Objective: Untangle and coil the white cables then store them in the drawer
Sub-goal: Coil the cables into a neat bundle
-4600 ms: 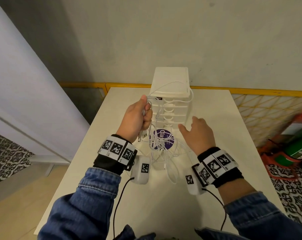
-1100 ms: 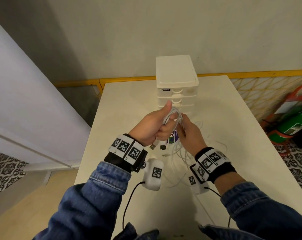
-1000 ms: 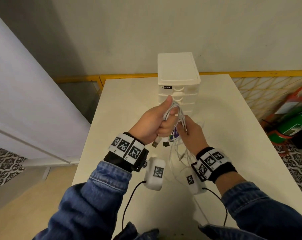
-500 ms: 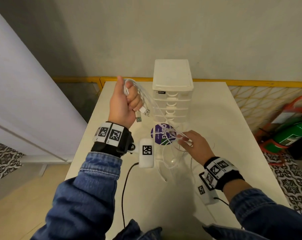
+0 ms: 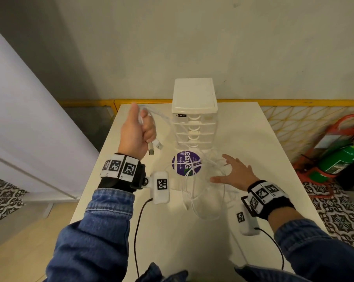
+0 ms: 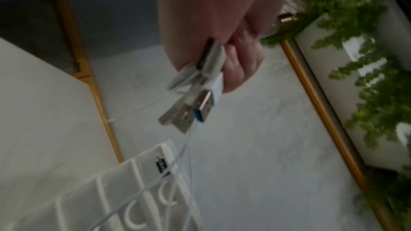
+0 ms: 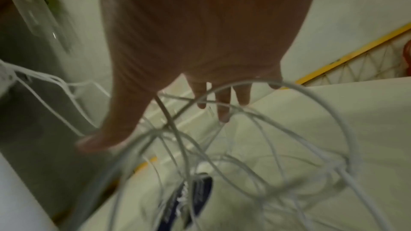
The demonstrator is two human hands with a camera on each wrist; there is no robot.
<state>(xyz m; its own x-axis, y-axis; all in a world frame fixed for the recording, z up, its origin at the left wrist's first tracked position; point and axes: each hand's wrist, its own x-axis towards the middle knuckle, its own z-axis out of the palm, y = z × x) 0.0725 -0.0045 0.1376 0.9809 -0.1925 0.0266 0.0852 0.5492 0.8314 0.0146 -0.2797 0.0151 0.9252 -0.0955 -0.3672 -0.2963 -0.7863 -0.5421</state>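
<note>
The left hand (image 5: 138,135), raised at the table's (image 5: 253,139) far left, is fisted round a bunch of white cables (image 5: 202,180) that trail down to a loose tangle in front of the closed drawer unit (image 5: 193,117). Only the left wrist view shows the USB plugs (image 6: 189,111) jutting below the curled fingers. The right hand (image 5: 237,174) holds nothing, fingers spread flat over the tangle beside a purple sticker (image 5: 187,165).

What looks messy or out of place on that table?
The white cables sprawl in a loose tangle over the table and across a purple sticker, uncoiled. The left hand grips one bunch with plugs dangling; the right hand spreads open over the tangle. The drawers look closed.
</note>
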